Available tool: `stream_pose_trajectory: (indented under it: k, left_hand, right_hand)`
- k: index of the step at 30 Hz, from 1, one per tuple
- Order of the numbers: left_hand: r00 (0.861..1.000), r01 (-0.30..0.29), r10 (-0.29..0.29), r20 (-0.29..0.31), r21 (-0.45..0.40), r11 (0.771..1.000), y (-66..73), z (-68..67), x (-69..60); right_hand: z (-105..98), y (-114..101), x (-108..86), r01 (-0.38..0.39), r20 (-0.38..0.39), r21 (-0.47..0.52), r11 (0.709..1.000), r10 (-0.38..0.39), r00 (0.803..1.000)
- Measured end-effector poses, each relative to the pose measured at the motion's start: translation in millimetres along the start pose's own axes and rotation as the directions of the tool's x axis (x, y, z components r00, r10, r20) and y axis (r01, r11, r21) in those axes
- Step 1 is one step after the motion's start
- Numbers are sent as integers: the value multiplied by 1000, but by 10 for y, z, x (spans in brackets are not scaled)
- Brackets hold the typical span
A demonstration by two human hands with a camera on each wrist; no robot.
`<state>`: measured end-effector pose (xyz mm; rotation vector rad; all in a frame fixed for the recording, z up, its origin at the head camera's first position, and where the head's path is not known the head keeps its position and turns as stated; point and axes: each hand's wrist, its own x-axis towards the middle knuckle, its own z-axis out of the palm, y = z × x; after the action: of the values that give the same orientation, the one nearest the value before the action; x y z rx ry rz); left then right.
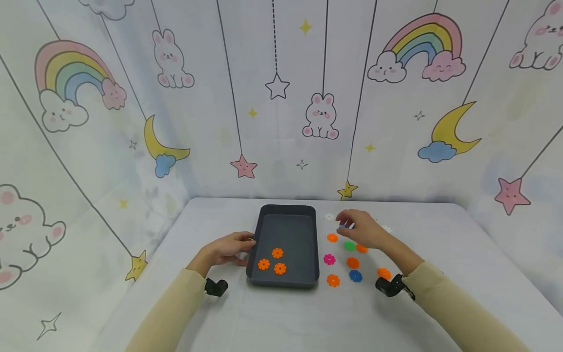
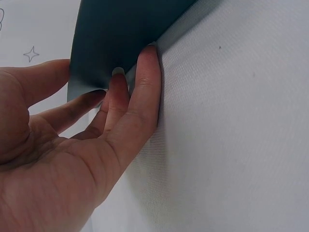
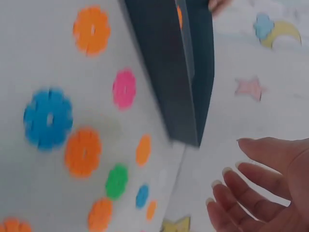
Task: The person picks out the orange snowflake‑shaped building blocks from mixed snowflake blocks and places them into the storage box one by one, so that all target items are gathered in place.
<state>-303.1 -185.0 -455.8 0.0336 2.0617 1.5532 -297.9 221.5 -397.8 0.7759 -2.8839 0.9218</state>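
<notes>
My left hand [image 1: 230,248] grips the left side of the dark grey tray [image 1: 285,209]. In the left wrist view, several fingertips of that hand [image 2: 96,116] lie against the tray's outer wall [image 2: 116,34], and one digit passes behind its edge. Three orange flower-shaped pieces [image 1: 277,253] lie inside the tray near its front. My right hand [image 1: 362,229] hovers over the pieces right of the tray, beside a small blue piece [image 1: 342,226]. The right wrist view shows this hand [image 3: 265,186] with fingers apart and nothing between them; the blue piece [image 3: 142,196] lies on the cloth.
Right of the tray, several loose flower pieces lie on the white cloth [image 1: 264,318]: orange [image 1: 333,280], pink [image 1: 329,259], green [image 1: 349,246], blue [image 1: 356,275] and white [image 1: 329,216]. A patterned curtain [image 1: 281,127] hangs behind and at both sides.
</notes>
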Motion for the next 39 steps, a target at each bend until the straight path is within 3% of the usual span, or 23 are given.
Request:
stream_pose_trajectory:
  k: [7, 17, 33, 39]
  left_hand:
    - [1000, -3, 3, 11, 5, 1000, 4, 1, -17]
    - [1000, -10, 10, 14, -5, 1000, -6, 11, -26]
    - [999, -23, 23, 29, -12, 1000, 2, -16, -24]
    - [1000, -16, 17, 17, -12, 1000, 2, -9, -21]
  right_hand:
    - [-226, 474, -44, -130, -36, -20, 991, 130, 991]
    - [-194, 946, -100, -314, 16, 4, 949, 314, 949]
    - [-84, 1153, -126, -411, 76, 25, 911, 408, 910]
    - [-56, 1176, -90, -410, 77, 13, 912, 408, 910]
